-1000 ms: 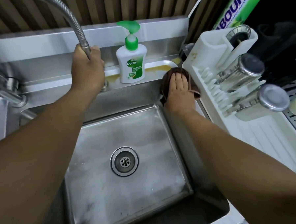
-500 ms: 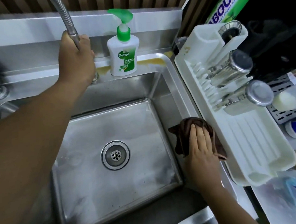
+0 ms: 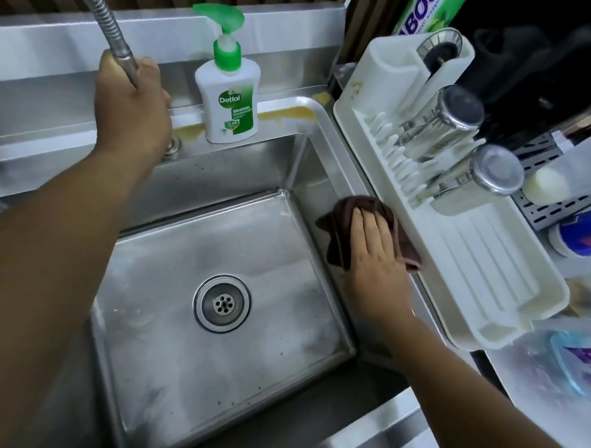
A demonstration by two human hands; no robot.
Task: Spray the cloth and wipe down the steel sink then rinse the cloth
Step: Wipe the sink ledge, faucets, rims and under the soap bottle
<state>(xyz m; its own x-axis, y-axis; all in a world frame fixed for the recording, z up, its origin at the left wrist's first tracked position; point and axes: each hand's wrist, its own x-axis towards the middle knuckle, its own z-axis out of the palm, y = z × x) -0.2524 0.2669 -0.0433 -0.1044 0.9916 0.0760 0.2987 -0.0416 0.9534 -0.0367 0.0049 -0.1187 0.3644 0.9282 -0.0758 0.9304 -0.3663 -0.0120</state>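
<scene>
Wiping under way: right grip (image 3: pixel 374 254) presses brown cloth (image 3: pixel 339 228) flat-fingered on sink (image 3: pixel 178 367), right rim; left grip (image 3: pixel 130 109) clenched round faucet hose (image 3: pixel 105 24). Basin streaky; rinse not yet done.

- Where is the cloth (image 3: pixel 342 228)?
- On the right edge of the sink (image 3: pixel 227 381), under the flat right hand (image 3: pixel 374 260), just beside the dish rack (image 3: pixel 488 275).
- And the soap bottle (image 3: pixel 229 104)?
- On the ledge behind the sink. To its left, the left hand (image 3: pixel 130 112) holds the tap hose (image 3: pixel 113 38).
- What is in the sink?
- The drain (image 3: pixel 222 303), in the middle of the bottom.
- And in the rack?
- Two steel cups (image 3: pixel 446 127) lie on their sides at the far end.
</scene>
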